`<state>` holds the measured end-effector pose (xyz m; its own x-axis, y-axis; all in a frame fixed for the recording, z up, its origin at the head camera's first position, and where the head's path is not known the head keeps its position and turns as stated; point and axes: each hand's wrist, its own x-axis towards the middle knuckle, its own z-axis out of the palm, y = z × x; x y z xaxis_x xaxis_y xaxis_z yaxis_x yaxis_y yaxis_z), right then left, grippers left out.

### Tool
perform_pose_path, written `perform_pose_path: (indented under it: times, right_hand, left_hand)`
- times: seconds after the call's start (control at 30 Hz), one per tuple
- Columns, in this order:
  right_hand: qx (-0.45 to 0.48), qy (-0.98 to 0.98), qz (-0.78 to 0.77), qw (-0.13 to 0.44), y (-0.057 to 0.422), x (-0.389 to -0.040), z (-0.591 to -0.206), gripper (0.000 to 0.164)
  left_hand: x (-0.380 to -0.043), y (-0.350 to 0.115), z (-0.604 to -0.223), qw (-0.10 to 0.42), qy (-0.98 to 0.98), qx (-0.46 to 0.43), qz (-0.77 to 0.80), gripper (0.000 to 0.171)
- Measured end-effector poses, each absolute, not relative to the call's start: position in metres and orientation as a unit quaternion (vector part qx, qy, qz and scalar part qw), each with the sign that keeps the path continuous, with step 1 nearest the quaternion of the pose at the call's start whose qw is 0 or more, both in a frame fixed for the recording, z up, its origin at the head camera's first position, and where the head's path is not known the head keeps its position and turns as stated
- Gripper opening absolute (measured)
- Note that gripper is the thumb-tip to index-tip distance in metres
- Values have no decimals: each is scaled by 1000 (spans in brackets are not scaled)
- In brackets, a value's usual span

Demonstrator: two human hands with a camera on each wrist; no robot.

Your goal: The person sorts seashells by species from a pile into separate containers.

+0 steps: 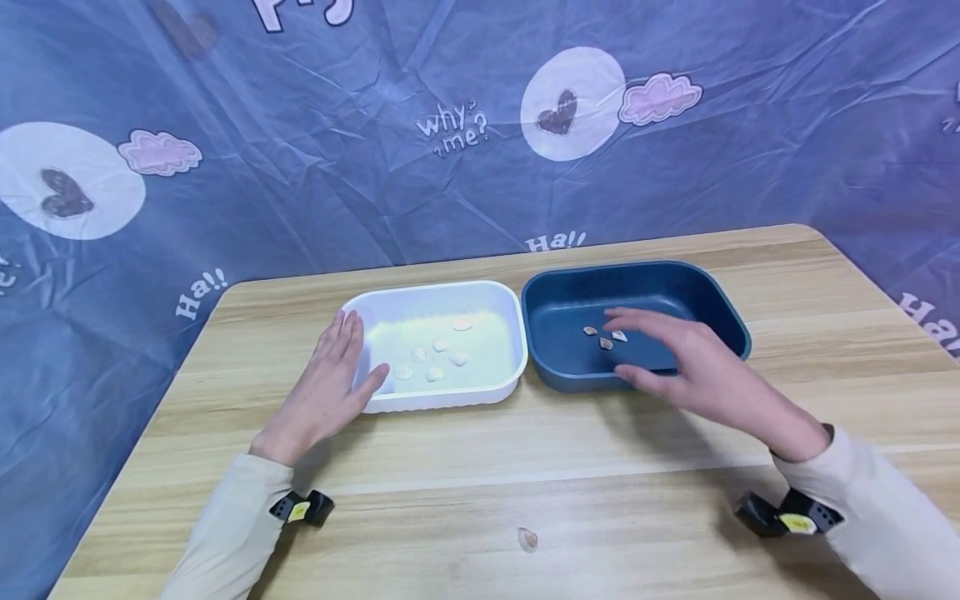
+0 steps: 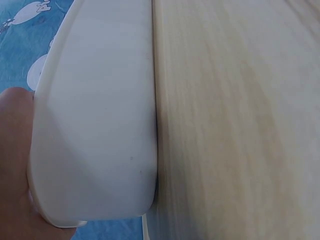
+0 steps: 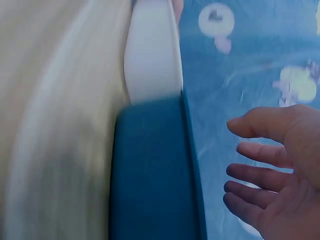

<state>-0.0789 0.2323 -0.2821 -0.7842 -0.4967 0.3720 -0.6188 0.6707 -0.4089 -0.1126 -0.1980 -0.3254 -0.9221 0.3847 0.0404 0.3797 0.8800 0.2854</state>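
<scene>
My left hand (image 1: 322, 387) rests at the left near corner of a white tray (image 1: 442, 401), fingers straight along its side and thumb over the near rim. Several small pale shells (image 1: 441, 345) lie on that tray's floor. Over the right near part of a dark blue tray (image 1: 573, 382) hovers my right hand (image 1: 697, 367), thumb and fingers spread with nothing between them. Inside the blue tray are a few small brownish shells (image 1: 606, 343). In the right wrist view the same hand (image 3: 280, 175) shows loosely bent, separated fingers beside the blue tray's wall.
The two trays stand side by side on a wooden table (image 1: 420, 467). One small brownish shell (image 1: 528, 540) lies on the table near its front. A blue printed cloth (image 1: 360, 167) hangs behind the table. Each sleeve carries a black wrist camera (image 1: 787, 512).
</scene>
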Motion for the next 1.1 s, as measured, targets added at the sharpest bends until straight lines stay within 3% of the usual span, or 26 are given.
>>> perform_pose_path:
  times: [0.23, 0.63, 1.1]
  right_hand:
    - [366, -870, 301, 136, 209, -52, -287, 53]
    - [383, -873, 295, 66, 191, -34, -300, 47]
    - [398, -879, 260, 44, 179, -29, -312, 43]
  left_hand:
    - [-114, -199, -325, 9, 970, 196, 143, 80]
    - [-113, -199, -326, 10, 970, 197, 142, 80]
    - [-112, -199, -328, 11, 970, 198, 142, 80]
